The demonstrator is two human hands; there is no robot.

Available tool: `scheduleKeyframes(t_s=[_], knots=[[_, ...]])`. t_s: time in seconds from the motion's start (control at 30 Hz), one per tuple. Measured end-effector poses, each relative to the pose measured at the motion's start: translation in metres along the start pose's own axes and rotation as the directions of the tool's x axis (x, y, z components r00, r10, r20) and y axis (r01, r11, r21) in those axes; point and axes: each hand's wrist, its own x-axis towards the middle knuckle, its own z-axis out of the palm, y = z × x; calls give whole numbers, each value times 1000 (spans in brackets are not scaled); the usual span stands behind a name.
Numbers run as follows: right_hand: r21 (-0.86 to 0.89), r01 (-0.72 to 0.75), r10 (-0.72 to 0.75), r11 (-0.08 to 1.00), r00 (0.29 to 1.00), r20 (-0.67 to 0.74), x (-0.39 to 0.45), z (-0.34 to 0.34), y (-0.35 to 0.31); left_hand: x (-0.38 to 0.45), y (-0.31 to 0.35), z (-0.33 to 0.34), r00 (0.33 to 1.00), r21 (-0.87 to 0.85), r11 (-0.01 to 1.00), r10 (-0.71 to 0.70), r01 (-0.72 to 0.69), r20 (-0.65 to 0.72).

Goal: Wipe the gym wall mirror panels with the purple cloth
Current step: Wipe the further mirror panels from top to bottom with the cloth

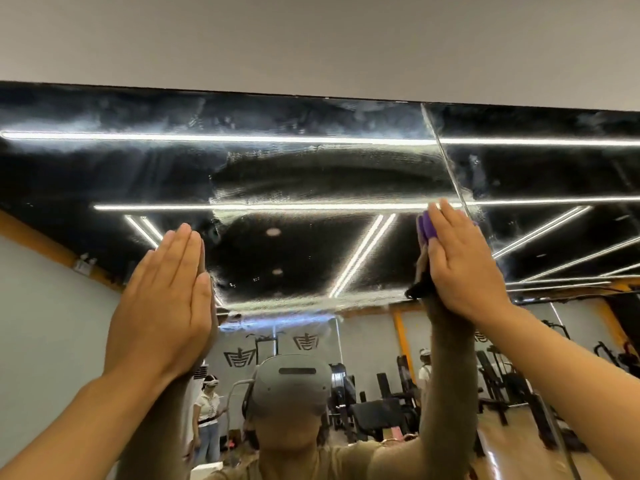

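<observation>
I am pressing the purple cloth (427, 226) flat under my right hand (460, 263) beside the panel seam (450, 168), left hand (166, 299) flat and empty on the mirror (311, 258); streaks are still hazing the glass above both hands, so plenty is remaining.

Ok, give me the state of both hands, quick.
Left hand: open, fingers straight, flat against the mirror panel, holding nothing.
Right hand: open, straight fingers pressing the purple cloth onto the mirror.
</observation>
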Motion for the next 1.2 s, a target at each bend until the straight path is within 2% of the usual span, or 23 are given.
scheduleKeyframes(t_s=[0.1,0.27,0.47,0.63,0.77,0.9,1.0,1.1,1.2], knots=[[-8,-13,13,1000,1000,-21,-1,2,5,0,2,0,1000,0,1000,-7,7,-10],[-64,-101,97,993,993,-67,-2,16,-25,-1,4,0,1000,-6,1000,-17,17,-16],[-21,187,-185,982,981,60,-25,54,-116,-1,5,-2,1000,-13,1000,-19,18,-23],[34,363,-364,931,930,52,-52,92,-173,-1,5,-1,1000,-17,999,-29,29,-7],[42,432,-433,901,901,32,-55,99,-175,-1,5,-3,999,-32,999,-34,34,9],[21,525,-524,851,847,87,-46,88,-152,0,6,-5,999,-24,999,-39,39,12],[-2,436,-434,900,897,82,-34,69,-117,0,6,-5,1000,-13,1000,-27,27,2],[-4,256,-256,967,966,38,-24,40,-69,-1,5,-5,1000,-3,1000,-27,27,1],[-17,66,-66,998,998,3,-20,12,-16,0,5,-5,1000,4,1000,-25,25,1]])
